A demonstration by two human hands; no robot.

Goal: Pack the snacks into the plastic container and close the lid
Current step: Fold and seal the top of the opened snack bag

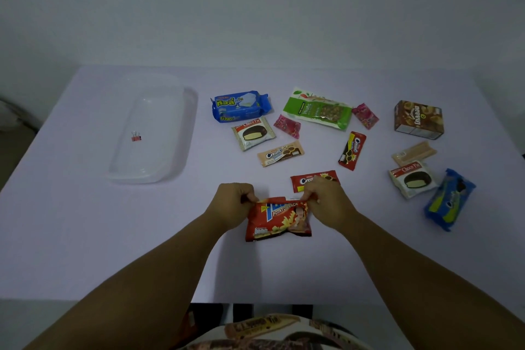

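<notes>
A red potato snack bag [277, 221] lies near the table's front middle. My left hand [234, 204] pinches its top left corner and my right hand [326, 203] pinches its top right corner. The clear plastic container [173, 148] sits at the left with a small red binder clip [136, 137] inside. Loose snacks are spread to the right: a blue wafer pack [240, 106], a choco pie [252, 133], a green nuts bag [318, 109] and a brown box [419, 119].
More snacks lie on the white table [85, 236]: two pink candy packs [287, 125] [365, 116], cream cookie bars [279, 153] [352, 150], a red bar [312, 179] behind my right hand, a second choco pie [412, 179], a blue cookie pack [450, 199].
</notes>
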